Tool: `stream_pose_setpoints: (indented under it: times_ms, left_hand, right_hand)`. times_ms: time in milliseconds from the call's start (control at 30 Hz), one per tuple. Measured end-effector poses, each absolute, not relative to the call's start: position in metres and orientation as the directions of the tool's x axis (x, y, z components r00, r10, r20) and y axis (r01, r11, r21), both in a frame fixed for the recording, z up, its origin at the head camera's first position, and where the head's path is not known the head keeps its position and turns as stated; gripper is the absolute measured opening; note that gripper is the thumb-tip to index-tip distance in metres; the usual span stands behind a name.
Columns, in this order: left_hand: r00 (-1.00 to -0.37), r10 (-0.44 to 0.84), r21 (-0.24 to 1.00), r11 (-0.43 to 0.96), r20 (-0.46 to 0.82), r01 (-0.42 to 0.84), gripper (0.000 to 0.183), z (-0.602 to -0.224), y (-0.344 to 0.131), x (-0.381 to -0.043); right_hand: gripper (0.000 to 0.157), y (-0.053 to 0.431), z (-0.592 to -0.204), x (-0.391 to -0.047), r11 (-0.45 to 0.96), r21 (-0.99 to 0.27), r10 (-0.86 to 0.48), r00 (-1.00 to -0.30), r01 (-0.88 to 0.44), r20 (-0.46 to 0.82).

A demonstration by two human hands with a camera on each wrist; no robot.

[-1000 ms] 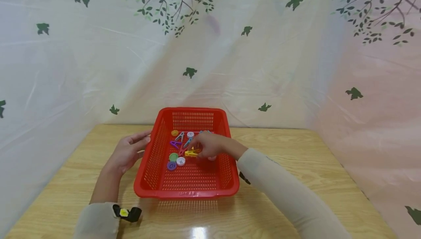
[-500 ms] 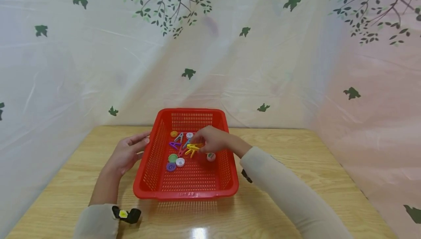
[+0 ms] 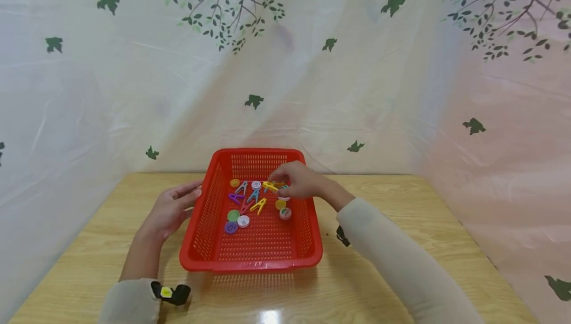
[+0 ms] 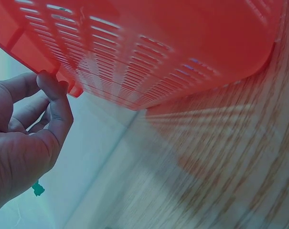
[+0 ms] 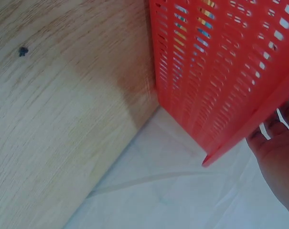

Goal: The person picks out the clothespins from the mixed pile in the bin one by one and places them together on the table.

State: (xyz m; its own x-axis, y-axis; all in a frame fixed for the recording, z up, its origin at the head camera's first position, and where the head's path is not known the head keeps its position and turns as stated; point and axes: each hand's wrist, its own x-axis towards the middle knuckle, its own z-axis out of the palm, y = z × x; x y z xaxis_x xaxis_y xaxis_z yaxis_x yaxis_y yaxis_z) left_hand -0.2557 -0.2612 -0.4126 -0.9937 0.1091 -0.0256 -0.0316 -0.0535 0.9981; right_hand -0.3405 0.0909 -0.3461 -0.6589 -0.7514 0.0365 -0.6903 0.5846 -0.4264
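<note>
Basket (image 3: 252,265), red and slatted, is sitting on the wooden bench (image 3: 388,210) in front of you, and both your hands are busy! Your right hand (image 3: 300,180) is hovering over the back right, thumb and fingers pinching a yellow clip (image 3: 270,186) above the basket's floor. Your left hand (image 3: 173,210) is holding the left rim, fingers bent at the edge, and the left wrist view is showing that contact up close.

Down below, colour is lying everywhere! A second yellow clip (image 3: 258,205) is resting near the middle, a red clip (image 3: 246,207) lying just left of it, a blue clip (image 3: 253,196) behind. A purple clip (image 3: 236,198) is lying farther left, a grey clip (image 3: 241,188) just behind that. Caps are crowding in too: a green cap (image 3: 233,216), a white cap (image 3: 243,221) and a purple cap (image 3: 231,228) are clustering front left, an orange cap (image 3: 234,183) and a second white cap (image 3: 256,185) sitting at the back. On the right, a yellow cap (image 3: 280,204) and a pink cap (image 3: 285,213) are lying side by side. Behind it all, a pale sheet (image 3: 200,101) is hanging.
</note>
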Motion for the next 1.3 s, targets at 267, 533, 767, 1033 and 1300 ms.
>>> stream_pose_setpoints:
  times_ms: [267, 533, 767, 1033, 1300]
  left_hand:
    - [-0.994, 0.105, 0.998, -0.06, -0.023, -0.03, 0.059, -0.414, -0.261, -0.255]
    - [-0.994, 0.111, 0.996, -0.078, -0.025, -0.033, 0.058, -0.414, -0.263, -0.255]
    - [-0.993, 0.113, 0.995, -0.088, -0.033, -0.043, 0.057, -0.413, -0.262, -0.255]
    - [-0.993, 0.117, 0.994, -0.1, -0.029, -0.04, 0.057, -0.412, -0.262, -0.254]
    - [-0.994, 0.109, 0.996, -0.083, -0.03, -0.039, 0.055, -0.414, -0.262, -0.254]
  right_hand:
    - [0.035, 0.11, -0.342, -0.345, 0.59, -0.411, -0.72, -0.683, -0.695, 0.122]
    - [0.033, 0.132, -0.341, -0.349, 0.601, -0.437, -0.676, -0.717, -0.67, 0.17]
    - [0.032, 0.155, -0.348, -0.351, 0.607, -0.466, -0.625, -0.749, -0.644, 0.221]
    - [0.03, 0.183, -0.358, -0.354, 0.629, -0.421, -0.584, -0.755, -0.654, 0.299]
    - [0.031, 0.212, -0.374, -0.356, 0.657, -0.404, -0.554, -0.771, -0.636, 0.313]
